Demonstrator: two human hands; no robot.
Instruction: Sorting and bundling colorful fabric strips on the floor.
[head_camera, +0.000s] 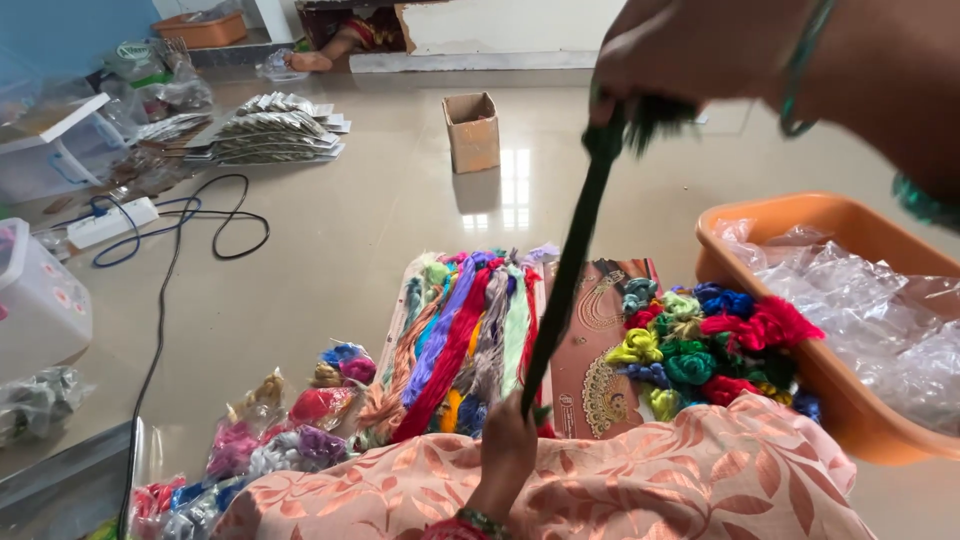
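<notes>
The left hand (508, 440) sits low in the head view, just above the lap, its fingers clenched around the bottom end of a dark green skein of thread (568, 260). The right hand (665, 60) is raised near the top edge, close to the camera and blurred, and grips the upper end of the same skein, with a tuft of thread ends sticking out past its fingers. Between the two hands the skein runs taut as one long slanted line.

Under it, on the tiled floor (330, 230), a row of long coloured thread hanks (465, 335) lies side by side (purple, red, pale green, peach). Just to their right is a brown patterned card (600, 370), and beside that a heap of knotted thread bundles (715, 350) in yellow, green, red and blue, touching the orange plastic tub (850, 400), which holds crumpled clear plastic bags (870, 300). Small packets of thread (290, 420) lie lower left. A pink leaf-printed cloth (700, 480) covers the lap. Farther off stand a small cardboard box (471, 130), what look like stacks of flat packets (275, 130), and a white power strip (110, 222) with black cable
</notes>
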